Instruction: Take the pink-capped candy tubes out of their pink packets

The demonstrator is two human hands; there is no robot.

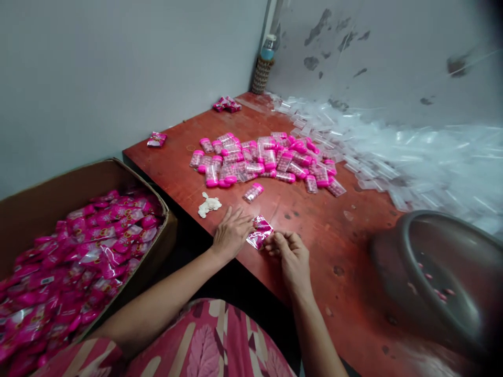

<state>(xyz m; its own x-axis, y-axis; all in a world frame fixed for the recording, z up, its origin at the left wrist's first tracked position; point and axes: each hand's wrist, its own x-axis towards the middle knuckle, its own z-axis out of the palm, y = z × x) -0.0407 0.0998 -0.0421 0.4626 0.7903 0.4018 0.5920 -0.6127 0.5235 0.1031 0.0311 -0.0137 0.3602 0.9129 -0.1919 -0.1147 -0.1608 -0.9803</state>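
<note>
A small shiny pink packet lies between my hands near the edge of the red table. The fingers of my left hand are stretched out, their tips touching the packet's left side. With thumb and fingers curled together, my right hand pinches the packet's lower right edge. Just beyond lies one clear container with a pink cap, filled with small pink balls. Farther back is a heap of similar containers. A crumpled whitish scrap rests beside my left hand.
A cardboard box full of pink packets stands at the left. On the red table are a grey basin holding a few pink pieces, a large pile of clear plastic containers, and a bottle in a woven holder.
</note>
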